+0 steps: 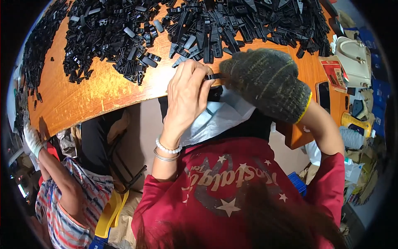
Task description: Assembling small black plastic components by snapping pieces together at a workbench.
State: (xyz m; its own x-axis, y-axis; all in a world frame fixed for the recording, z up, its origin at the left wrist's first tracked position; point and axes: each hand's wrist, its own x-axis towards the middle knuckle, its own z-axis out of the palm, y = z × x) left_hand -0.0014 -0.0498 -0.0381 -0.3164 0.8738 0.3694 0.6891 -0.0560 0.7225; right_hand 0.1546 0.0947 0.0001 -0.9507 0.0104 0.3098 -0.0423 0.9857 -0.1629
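Note:
At the table's near edge, my bare left hand pinches one end of a small black plastic part between thumb and fingers. The part's other end goes into my right hand, which wears a dark grey knitted glove with a yellow cuff edge. Its fingers are curled round the part, and the glove hides the fingertips. Just beyond my hands lies a heap of long black plastic pieces. Below them, a pale plastic sheet or bag hangs over my lap.
Another heap of small black clip-like parts covers the left of the wooden table. At far left is another person's gloved hand. A white handbag, a red packet, a phone and a yellow bottle are at right.

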